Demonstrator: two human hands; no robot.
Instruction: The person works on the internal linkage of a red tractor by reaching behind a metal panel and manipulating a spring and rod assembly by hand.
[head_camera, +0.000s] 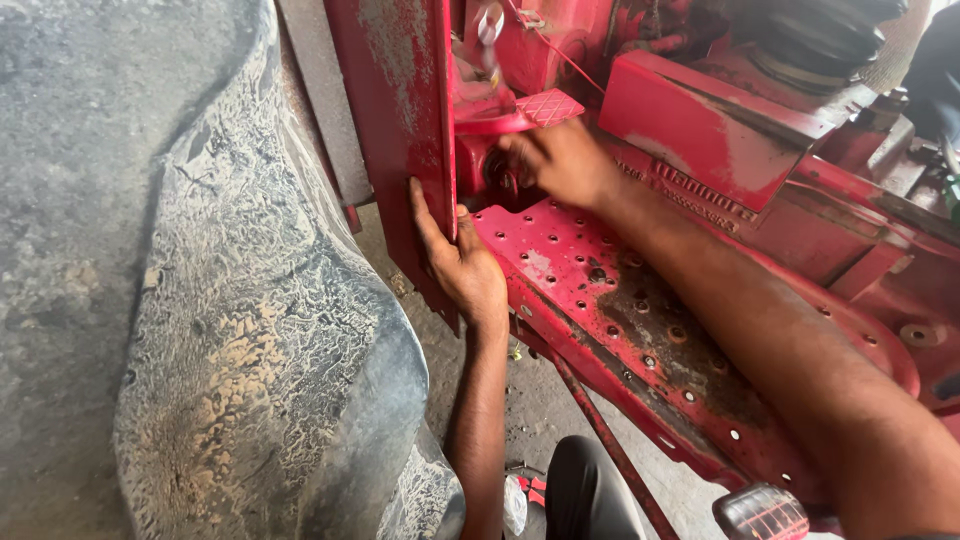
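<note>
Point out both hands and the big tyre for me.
left hand (462, 262), head view, back of the hand, against the red panel edge.
right hand (562, 160), head view, knuckles, at the round fitting.
tractor tyre (250, 330), head view, muddy tread lug.

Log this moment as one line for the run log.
left hand: flat against red panel edge | right hand: at fitting under pedal | footplate: perforated, rusty

Below you lay a grey concrete floor (545, 400), dusty and stained, with a few small scraps scattered on it. To your left rose a huge black tyre (200, 300), its tread cracked and caked with dried tan mud. Daylight fell evenly from the upper right, soft and without hard shadows. You had no wall or window in sight from where you looked.
</note>
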